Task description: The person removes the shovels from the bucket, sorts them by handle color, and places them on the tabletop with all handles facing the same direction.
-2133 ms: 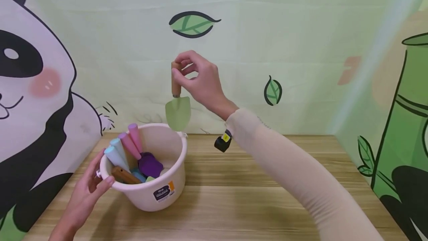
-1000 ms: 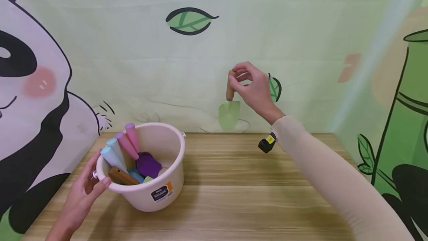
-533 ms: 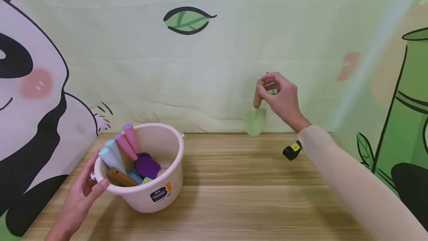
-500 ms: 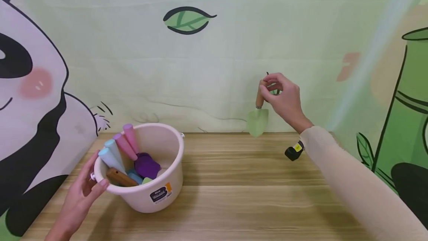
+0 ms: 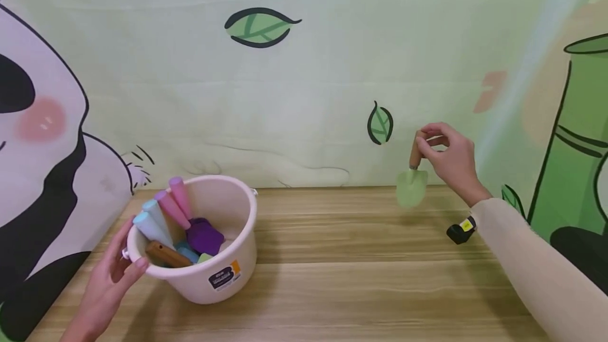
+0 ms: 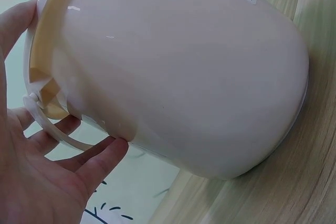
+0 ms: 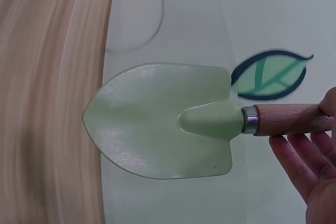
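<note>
Pinching the green wooden-handled trowel [image 5: 411, 189] near the wooden table's [image 5: 323, 215] back edge, steady your right hand [image 5: 453, 156]. Left hand [image 5: 104, 284] grips white plastic bucket [image 5: 190, 281].

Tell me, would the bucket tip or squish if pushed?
Pushed near the top, the bucket might tip, as its base looks narrower than its rim. It may tip easiest toward the left hand, where the blue handles and pink handles lean. It's probably stiff: its wall shows no dent where that hand holds it.
</note>
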Available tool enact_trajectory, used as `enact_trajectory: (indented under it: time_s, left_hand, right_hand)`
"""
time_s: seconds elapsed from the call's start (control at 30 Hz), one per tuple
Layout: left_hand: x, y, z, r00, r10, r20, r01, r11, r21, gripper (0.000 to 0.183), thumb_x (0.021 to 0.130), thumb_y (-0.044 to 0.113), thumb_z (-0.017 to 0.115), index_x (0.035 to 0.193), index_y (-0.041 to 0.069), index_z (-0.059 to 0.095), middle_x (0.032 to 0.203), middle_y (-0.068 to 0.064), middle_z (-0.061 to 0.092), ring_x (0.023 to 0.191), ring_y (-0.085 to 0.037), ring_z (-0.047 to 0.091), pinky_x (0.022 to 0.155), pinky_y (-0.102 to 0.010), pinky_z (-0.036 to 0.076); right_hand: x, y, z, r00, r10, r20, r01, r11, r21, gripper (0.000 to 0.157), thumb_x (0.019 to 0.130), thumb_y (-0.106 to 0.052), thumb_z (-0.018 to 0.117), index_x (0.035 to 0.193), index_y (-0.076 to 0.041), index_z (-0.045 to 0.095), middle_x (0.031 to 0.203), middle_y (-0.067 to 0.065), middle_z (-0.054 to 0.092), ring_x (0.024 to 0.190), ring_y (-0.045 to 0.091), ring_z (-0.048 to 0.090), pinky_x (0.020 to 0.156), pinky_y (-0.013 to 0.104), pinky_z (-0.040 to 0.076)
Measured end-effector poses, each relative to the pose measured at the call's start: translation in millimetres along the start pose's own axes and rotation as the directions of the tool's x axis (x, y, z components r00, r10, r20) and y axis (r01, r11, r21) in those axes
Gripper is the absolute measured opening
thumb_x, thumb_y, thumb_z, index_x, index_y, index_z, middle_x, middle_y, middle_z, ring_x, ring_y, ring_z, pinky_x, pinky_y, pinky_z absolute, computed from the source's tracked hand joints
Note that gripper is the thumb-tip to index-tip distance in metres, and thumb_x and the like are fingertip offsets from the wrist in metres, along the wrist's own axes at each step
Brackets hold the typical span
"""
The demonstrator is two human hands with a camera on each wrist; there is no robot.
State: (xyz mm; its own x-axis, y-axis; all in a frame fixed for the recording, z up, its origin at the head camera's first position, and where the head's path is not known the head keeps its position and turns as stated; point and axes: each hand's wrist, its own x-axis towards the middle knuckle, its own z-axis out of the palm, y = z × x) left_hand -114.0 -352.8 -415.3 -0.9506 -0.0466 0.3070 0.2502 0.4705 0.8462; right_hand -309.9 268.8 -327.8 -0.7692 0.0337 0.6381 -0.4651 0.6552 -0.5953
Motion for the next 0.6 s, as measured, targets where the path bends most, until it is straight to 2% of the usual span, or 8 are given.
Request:
enact_trajectory:
  time_s: [0.17,0.3,0.6]
  left_hand:
    - [-2.8,-0.4,1.1,1.000,0.027,-0.001,-0.027,0.999,-0.030,0.077,0.102,0.000,0.056,0.166,0.024,0.020,0.149,0.008,0.038,0.119,0.004,0.048,0.087,-0.009,0.049]
    - [0.1,-1.4,1.7,1.000,0.019,0.003,-0.019,1.000,-0.008,0.077,0.103,0.002,0.056,0.166,0.025,0.019,0.150,0.008,0.037,0.119,0.004,0.046,0.087,-0.008,0.048]
    - [1.1,-1.4,-0.4,1.000,-0.011,0.014,0.010,1.000,0.010,0.077,0.104,0.006,0.055,0.166,0.028,0.016,0.154,0.003,0.034,0.119,0.006,0.044,0.087,-0.007,0.047]
  right_hand:
    - [-12,19,-23.9,1.000,0.013,-0.012,-0.013,0.999,-0.040,0.027,0.099,-0.027,0.070,0.119,-0.009,0.071,0.108,0.005,0.070,0.087,-0.009,0.060,0.071,0.008,0.047]
    - [-23,34,-41.3,0.999,0.035,-0.018,-0.036,0.997,-0.073,0.027,0.098,-0.026,0.070,0.120,-0.010,0.072,0.108,0.007,0.070,0.086,-0.012,0.058,0.069,0.009,0.045]
    - [-37,51,-57.6,0.999,0.041,-0.003,-0.041,0.989,-0.144,0.028,0.098,-0.024,0.071,0.121,-0.008,0.071,0.108,0.011,0.071,0.084,-0.018,0.054,0.070,0.008,0.042]
